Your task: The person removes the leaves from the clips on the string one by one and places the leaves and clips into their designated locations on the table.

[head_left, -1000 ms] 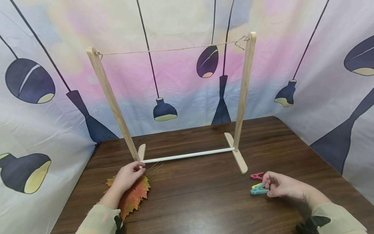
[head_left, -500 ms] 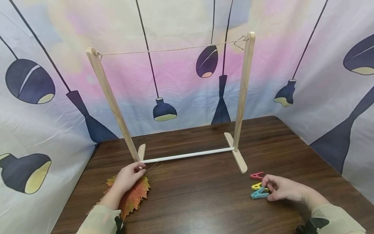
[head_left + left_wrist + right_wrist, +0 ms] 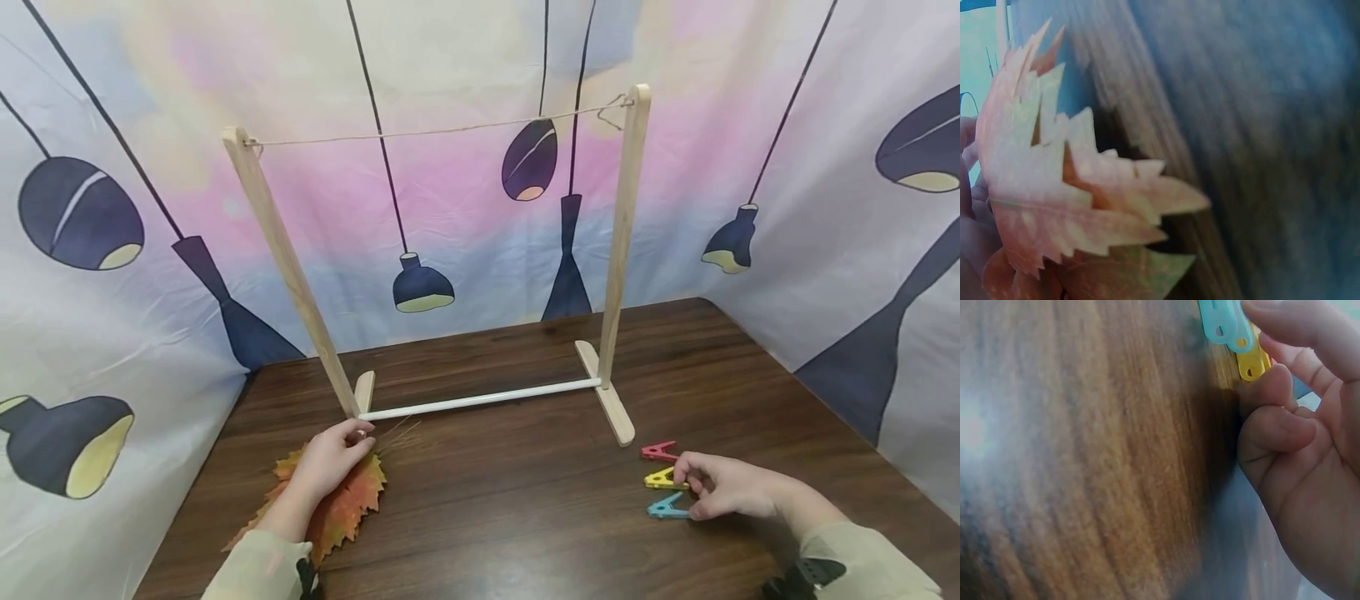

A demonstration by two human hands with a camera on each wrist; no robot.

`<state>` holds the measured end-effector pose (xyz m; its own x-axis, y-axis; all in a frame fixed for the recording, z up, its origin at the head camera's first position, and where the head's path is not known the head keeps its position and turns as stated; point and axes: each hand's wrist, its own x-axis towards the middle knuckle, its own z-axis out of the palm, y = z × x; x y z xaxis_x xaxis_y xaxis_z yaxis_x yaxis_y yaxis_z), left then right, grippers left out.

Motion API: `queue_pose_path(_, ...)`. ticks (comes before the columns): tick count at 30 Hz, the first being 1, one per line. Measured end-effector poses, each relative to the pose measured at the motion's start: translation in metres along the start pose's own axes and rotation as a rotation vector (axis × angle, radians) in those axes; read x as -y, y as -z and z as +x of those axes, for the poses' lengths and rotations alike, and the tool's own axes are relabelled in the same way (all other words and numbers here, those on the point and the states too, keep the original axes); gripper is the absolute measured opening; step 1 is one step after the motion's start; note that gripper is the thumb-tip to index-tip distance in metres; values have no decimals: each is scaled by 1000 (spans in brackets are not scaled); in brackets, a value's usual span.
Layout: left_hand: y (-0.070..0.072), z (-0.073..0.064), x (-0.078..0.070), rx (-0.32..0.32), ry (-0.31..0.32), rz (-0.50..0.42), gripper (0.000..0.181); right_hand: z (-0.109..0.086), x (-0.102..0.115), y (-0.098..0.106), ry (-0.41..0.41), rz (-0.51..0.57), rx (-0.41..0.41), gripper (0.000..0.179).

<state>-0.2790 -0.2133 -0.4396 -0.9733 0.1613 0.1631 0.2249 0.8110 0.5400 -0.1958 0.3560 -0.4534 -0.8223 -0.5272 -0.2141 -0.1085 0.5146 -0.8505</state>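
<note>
My left hand (image 3: 335, 454) lies over several orange and yellow maple leaves (image 3: 348, 504), its loosely bent fingers at the left foot of the wooden stand (image 3: 285, 267). In the left wrist view the leaves (image 3: 1041, 181) cover much of that hand, so its hold is hidden. On the right, my right hand (image 3: 731, 485) is beside three clothespins, fingers loosely curled. Its thumb touches the handle end of the blue clothespin (image 3: 666, 507). Its index fingertip is at the yellow clothespin (image 3: 660, 478). Behind them lies the red clothespin (image 3: 658, 452).
A twine line (image 3: 442, 132) runs between the tops of the stand's two posts. Low down, a white rod (image 3: 480, 401) joins them. Thin stems (image 3: 401, 433) lie beside the left foot. A cloth backdrop (image 3: 465, 208) printed with lamps surrounds the dark wooden table (image 3: 510, 500).
The blue clothespin has come towards me, away from the yellow one, and the three now lie spaced apart. My right hand has moved slightly with it; the left hand stays in place.
</note>
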Motion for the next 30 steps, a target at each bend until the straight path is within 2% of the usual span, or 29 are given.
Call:
queue_pose_path(11, 4, 0, -3, -28, 10, -58, 27, -5, -5, 3, -15, 92, -11, 29)
queue_pose_path(20, 3, -1, -4, -67, 18, -62, 28, -9, -4, 9, 21, 143, -21, 27)
queue_pose_path(30, 10, -2, -1, -53, 47, -55, 28, -4, -1, 15, 52, 152, -36, 27)
